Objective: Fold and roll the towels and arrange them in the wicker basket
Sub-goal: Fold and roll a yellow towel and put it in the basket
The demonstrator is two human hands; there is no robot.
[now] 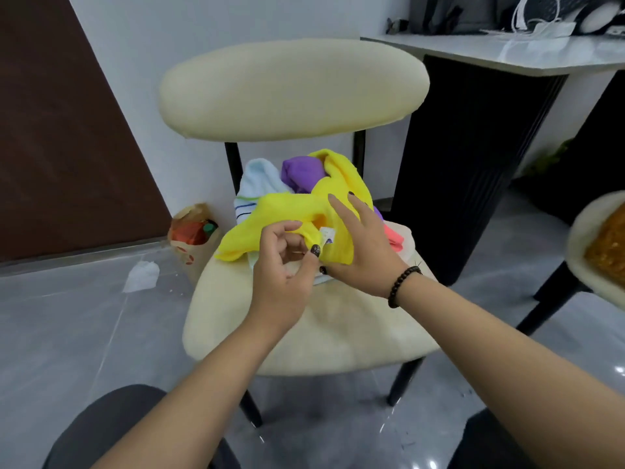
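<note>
Fluffy cloth yellow towel (287, 211) — glossy tiled floor (67, 333).

Single head-worn view, wide-angle, straight lines bowed toward the edges. It looks forward and steeply down from above the person's lap. Both forearms enter from the bottom edge, reaching away from the lens. The cream chair (324, 330) fills the centre at close range, seat tilted toward the camera, backrest above it. Grey floor (67, 326) spreads left; a table (541, 55) crosses the upper right corner.
</note>
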